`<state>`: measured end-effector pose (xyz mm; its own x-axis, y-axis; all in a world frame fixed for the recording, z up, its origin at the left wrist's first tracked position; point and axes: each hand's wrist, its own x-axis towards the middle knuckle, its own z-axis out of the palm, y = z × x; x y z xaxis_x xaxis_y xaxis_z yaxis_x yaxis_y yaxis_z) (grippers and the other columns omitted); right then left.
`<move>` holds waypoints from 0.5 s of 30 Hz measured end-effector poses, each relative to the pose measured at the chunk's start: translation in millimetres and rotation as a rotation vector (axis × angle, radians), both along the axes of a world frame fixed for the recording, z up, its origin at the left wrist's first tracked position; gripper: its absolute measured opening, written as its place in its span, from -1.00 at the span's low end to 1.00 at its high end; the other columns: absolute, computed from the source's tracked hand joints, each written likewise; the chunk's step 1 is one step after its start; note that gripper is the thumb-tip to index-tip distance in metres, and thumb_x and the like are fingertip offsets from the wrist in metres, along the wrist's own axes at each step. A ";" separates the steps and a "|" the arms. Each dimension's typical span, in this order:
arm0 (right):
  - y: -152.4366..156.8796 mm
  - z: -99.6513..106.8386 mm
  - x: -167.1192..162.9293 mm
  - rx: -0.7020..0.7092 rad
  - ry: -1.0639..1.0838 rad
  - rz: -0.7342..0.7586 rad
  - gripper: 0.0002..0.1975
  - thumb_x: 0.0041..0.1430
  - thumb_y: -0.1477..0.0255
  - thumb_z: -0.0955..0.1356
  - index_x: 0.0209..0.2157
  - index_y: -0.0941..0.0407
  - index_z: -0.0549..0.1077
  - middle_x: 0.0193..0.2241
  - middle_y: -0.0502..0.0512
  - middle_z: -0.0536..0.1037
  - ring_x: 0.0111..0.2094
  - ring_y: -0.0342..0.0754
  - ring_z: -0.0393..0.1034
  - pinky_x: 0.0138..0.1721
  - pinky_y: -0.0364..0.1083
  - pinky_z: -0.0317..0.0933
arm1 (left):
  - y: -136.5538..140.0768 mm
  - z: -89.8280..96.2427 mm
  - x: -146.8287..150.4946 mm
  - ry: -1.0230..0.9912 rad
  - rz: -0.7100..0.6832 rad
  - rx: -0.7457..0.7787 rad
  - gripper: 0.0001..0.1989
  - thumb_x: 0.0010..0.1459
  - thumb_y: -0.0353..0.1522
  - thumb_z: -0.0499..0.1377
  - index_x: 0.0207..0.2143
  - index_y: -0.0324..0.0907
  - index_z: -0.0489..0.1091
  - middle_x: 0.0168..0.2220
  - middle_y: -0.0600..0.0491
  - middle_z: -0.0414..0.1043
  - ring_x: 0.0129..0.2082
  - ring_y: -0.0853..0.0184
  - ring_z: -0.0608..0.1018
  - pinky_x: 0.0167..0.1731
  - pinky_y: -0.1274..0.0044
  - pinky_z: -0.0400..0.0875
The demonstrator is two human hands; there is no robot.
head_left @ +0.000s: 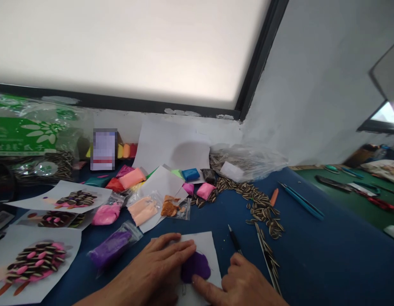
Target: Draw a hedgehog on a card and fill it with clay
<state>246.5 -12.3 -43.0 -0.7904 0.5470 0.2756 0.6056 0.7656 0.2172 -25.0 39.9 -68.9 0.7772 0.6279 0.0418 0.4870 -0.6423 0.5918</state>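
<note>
A flat piece of purple clay (pixel 199 268) lies on a white paper (pixel 207 240) with thin pencil lines around it. My left hand (pixel 161 263) rests on the paper at the clay's left side, its fingers extended and touching the clay's edge. With its index finger stretched out, my right hand (pixel 239 280) presses the lower edge of the clay; its other fingers are curled. A dark pen (pixel 234 239) lies just beyond my right hand, its rear end hidden behind the knuckles. Left of my left hand is a bag of purple clay (pixel 112 248).
Sunflower seeds (pixel 260 204) are heaped at the right, near blue tweezers (pixel 301 201) and a metal strip (pixel 267 261). Bagged colored clay (pixel 144 210) lies at the back. Sheets with seed-covered hedgehog pictures (pixel 37 263) are at left, below a large seed bag (pixel 27 136).
</note>
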 end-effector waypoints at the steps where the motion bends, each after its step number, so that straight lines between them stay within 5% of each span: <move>1: 0.3 0.4 1.7 -0.004 -0.006 0.004 -0.66 0.43 0.51 0.17 0.10 0.04 0.43 -0.72 -0.14 0.44 -0.72 -0.09 0.22 -0.40 -0.04 0.06 | 0.6 0.1 0.2 0.012 -0.007 0.004 0.05 -0.16 -0.56 0.22 0.40 0.22 0.09 0.41 0.17 0.23 0.37 -0.07 0.25 0.29 0.07 0.27; 15: -2.1 -3.3 5.8 -0.018 0.006 -0.005 -0.66 0.41 0.54 0.21 0.12 0.00 0.41 -0.67 -0.14 0.48 -0.70 -0.07 0.23 -0.38 -0.04 0.10 | 1.6 7.7 3.0 0.041 -0.020 0.042 -0.12 -0.09 -0.53 0.28 0.30 0.16 0.30 0.40 0.16 0.25 0.36 -0.07 0.28 0.27 0.09 0.29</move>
<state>252.3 -14.3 -46.4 -0.7858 0.5560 0.2709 0.6109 0.7661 0.1998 -22.0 41.5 -61.2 0.7913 0.6103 0.0359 0.4969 -0.6762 0.5439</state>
